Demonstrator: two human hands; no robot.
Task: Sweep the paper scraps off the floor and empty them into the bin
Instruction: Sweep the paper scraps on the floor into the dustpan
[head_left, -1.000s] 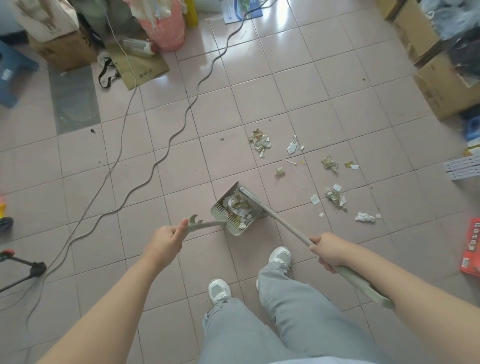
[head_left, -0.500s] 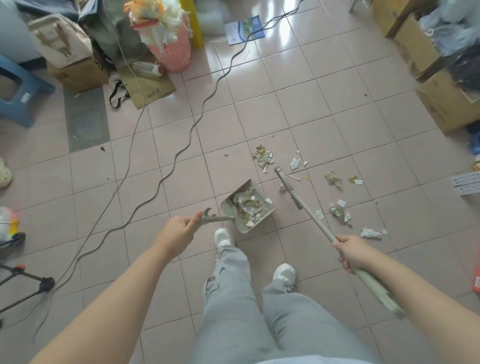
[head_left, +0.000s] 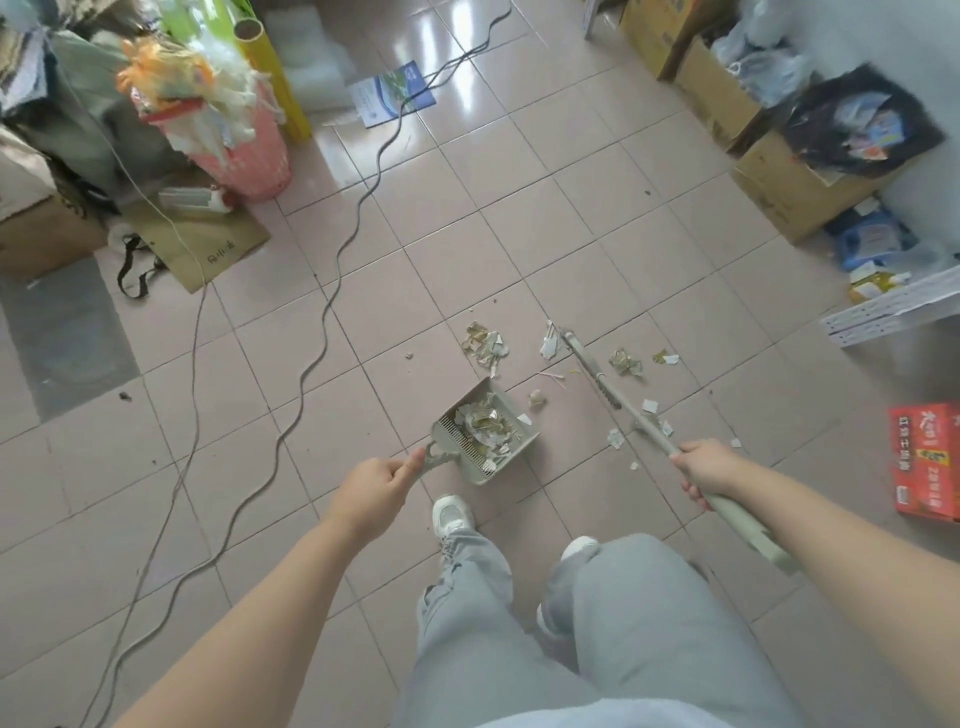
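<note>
My left hand (head_left: 375, 488) grips the handle of a grey-green dustpan (head_left: 514, 447), held just above the pink tiles and loaded with torn paper scraps (head_left: 485, 427). My right hand (head_left: 706, 470) is shut on the broom (head_left: 610, 392), whose head points away to the upper left, off to the right of the pan. More loose scraps (head_left: 485, 345) lie on the floor beyond the pan and around the broom shaft. A pink mesh bin (head_left: 244, 150), overflowing with paper and plastic, stands far off at the upper left.
A long grey cable (head_left: 332, 291) snakes across the floor left of the pan. Cardboard boxes (head_left: 779, 176) line the right wall, a red box (head_left: 927, 462) lies at the right edge, flat cardboard (head_left: 208, 244) by the bin. My feet stand below the pan.
The broom head has left the dustpan and swung out to the right. I have stepped forward, and the view has tilted up so the pink bin shows fully.
</note>
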